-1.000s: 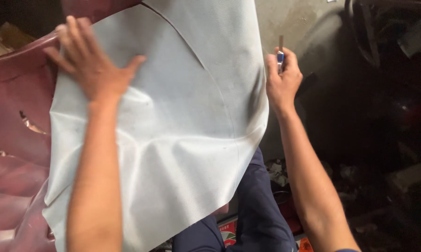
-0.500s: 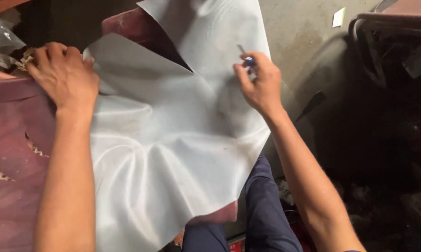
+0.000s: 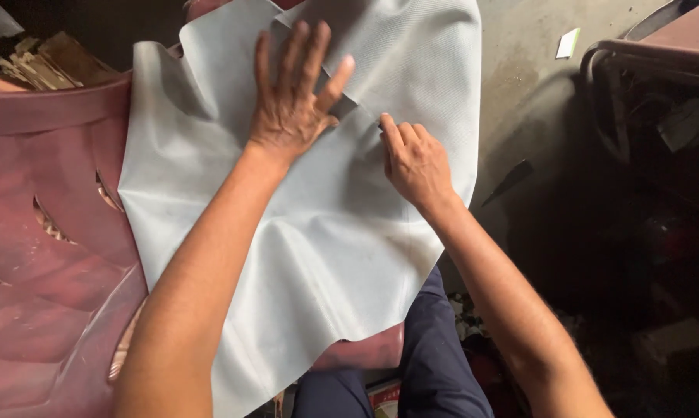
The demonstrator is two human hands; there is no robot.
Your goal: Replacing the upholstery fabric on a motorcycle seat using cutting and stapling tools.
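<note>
Head view: left hand (image 3: 295, 116) lies flat, fingers spread, grasping nothing, pressing the pale grey sheet (image 3: 310, 232) down over the maroon plastic chair (image 3: 47, 232). Just right of it, right hand (image 3: 415, 162) is curled on the sheet, fingertip at a cut edge; whether it pinches something, I can't tell. No containers in clear sight.

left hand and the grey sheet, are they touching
Touching. The head view shows the left hand pressed flat, fingers spread, on the grey sheet, with no gap under the palm.
</note>
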